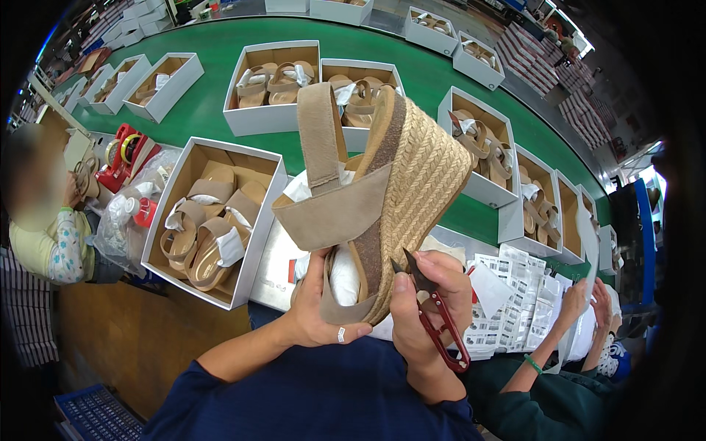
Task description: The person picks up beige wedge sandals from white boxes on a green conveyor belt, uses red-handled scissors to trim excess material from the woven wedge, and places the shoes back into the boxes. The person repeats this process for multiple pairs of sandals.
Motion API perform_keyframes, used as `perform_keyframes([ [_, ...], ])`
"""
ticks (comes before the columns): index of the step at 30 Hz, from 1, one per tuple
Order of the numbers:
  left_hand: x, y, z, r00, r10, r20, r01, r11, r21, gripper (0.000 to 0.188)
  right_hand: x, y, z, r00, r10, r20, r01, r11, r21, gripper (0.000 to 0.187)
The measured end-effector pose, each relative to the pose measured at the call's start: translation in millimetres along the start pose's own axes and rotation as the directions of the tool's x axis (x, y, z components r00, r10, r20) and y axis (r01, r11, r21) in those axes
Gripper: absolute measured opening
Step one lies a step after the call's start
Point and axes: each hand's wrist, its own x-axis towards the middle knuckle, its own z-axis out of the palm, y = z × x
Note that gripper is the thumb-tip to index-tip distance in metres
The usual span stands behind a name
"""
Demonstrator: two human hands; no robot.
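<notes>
A taupe wedge sandal (pixel 334 213) with a braided rope-covered heel is held up in front of me, its toe end pointing down. My left hand (pixel 318 309) grips it by the toe, with the thumb along the edge of the sole. White stuffing paper shows under the straps. In my right hand (pixel 434 316) is a pair of thread snips (pixel 446 323) with dark blades and red handles. Its blade tips lie at the rope edge of the wedge. Behind the sandal, to the left, stands an open white shoebox (pixel 268 220) with a pair of similar sandals inside.
More shoeboxes (pixel 268 121) with sandals stand along a green table (pixel 220 81). Sheets of printed labels (pixel 507 301) lie at my right, beside a co-worker's hands (pixel 581 298). At the left, another person (pixel 59 228) handles a sandal near a red tape dispenser (pixel 121 165).
</notes>
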Motion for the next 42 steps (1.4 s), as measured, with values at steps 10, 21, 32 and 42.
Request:
perform_keyframes([
  [10,11,21,-17,0.969,-0.196,0.153,0.232,0.933,-0.276,0.116,14,18,-30,0.946,0.080,-0.315,0.035,0.939,0.343,0.034],
  [21,21,33,-37,0.941,-0.185,0.282,0.333,0.644,-0.689,0.127,40,47,-36,0.816,0.431,-0.385,-0.164,0.811,0.561,0.044],
  [32,58,22,-65,0.928,-0.296,-0.225,0.190,0.898,-0.398,0.070,-30,7,-47,0.857,0.246,-0.452,-0.159,0.962,0.222,0.052],
  [42,63,22,-29,0.938,-0.317,0.144,0.337,0.930,-0.149,0.074,18,-9,-47,0.865,-0.092,0.494,0.000,0.983,0.183,0.032],
])
